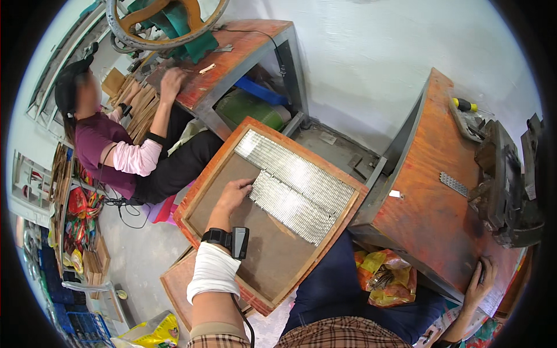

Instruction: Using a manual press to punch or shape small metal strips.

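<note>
A wooden tray (271,304) with a raised rim lies tilted across my lap. Rows of small shiny metal pieces (296,165) fill its far and right part, packed side by side in two bands. My left hand (232,196) reaches over the tray's bare brown bottom. Its fingertips are drawn together at the left end of the nearer band; whatever they pinch is too small to tell. Off to the right, my right hand (483,283) rests on the near edge of the reddish workbench (432,214), thumb apart from the fingers, and holds nothing that I can see.
A dark metal machine (503,185) stands on the right bench near a screwdriver (464,105) and a perforated metal strip (454,184). A co-worker (107,139) sits left at another bench (246,49) under a large handwheel (165,26). A red-yellow bag (387,278) lies by my lap.
</note>
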{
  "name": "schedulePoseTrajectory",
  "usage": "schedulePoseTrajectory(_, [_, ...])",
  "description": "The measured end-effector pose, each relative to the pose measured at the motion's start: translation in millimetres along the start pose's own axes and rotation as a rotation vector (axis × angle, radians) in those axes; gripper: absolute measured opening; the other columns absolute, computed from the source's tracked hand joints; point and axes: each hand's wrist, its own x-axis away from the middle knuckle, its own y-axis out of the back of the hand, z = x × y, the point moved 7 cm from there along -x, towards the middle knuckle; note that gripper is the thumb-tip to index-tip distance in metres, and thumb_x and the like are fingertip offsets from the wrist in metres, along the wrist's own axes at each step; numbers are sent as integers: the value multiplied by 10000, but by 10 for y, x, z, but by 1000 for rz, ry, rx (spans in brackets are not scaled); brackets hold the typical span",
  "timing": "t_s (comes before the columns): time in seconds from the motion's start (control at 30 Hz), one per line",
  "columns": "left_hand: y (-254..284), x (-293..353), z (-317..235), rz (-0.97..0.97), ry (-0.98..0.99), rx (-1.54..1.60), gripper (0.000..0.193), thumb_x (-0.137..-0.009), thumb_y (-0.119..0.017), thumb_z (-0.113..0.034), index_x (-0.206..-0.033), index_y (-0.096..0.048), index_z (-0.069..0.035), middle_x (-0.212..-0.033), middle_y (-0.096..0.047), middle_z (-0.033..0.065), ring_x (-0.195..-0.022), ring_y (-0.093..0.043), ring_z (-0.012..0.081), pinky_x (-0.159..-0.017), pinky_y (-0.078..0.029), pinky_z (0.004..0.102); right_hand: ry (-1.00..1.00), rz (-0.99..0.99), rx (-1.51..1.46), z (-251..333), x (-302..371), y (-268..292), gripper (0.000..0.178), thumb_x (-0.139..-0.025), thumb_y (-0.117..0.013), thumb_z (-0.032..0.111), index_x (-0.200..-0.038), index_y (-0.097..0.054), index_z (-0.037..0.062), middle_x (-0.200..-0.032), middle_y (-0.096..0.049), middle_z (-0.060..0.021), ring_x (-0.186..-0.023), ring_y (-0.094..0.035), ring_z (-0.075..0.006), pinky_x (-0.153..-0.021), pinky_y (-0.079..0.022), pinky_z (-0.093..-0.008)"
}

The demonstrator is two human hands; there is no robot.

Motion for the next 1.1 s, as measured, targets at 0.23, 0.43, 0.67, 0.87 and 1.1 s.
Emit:
schedulePoseTrajectory(0.23, [-28, 2, 16, 23, 24, 120, 277, -879, -548, -63, -1143, -621, -15, -973, -653, 39, -848, -564, 110, -769, -446, 245, 5, 4, 31, -31, 17, 2, 137, -870, -505, -4, -977, -584, -35, -981, -560, -167, -934, -548, -312, -842, -420, -359])
schedulePoseTrajectory(0.43, [-17, 23, 7, 41, 100, 156, 279, -890, -532, -71, -1151, -621, -30, -954, -644, 23, -794, -545, 93, -704, -433, 233, -33, 27, 9, -70, 36, 2, 147, -861, -504, -9, -979, -585, -43, -1009, -559, -186, -965, -540, -339, -870, -413, -386])
schedulePoseTrajectory(0.67, [-59, -20, -42, 51, 5, 186, 344, -799, -686, -126, -1124, -633, -27, -919, -669, 72, -814, -604, 156, -758, -478, 279, -45, 32, 25, -28, 20, 8, 150, -865, -507, 3, -983, -590, -37, -1025, -565, -186, -979, -543, -340, -876, -413, -388])
schedulePoseTrajectory(0.87, [-72, -132, -57, 60, -40, -47, 544, -636, -819, -152, -1129, -627, -25, -912, -669, 146, -821, -622, 221, -775, -489, 316, -46, 14, 25, -19, 12, 6, 145, -865, -509, 3, -977, -592, -37, -1015, -563, -184, -965, -544, -336, -869, -415, -386])
schedulePoseTrajectory(1.1, [-45, -185, -35, 33, -24, -147, 569, -621, -827, -151, -1136, -621, -22, -938, -664, 160, -845, -626, 233, -778, -491, 322, -41, 3, 19, 3, 5, 13, 140, -861, -517, 0, -972, -592, -40, -1003, -564, -182, -960, -545, -333, -867, -416, -388])
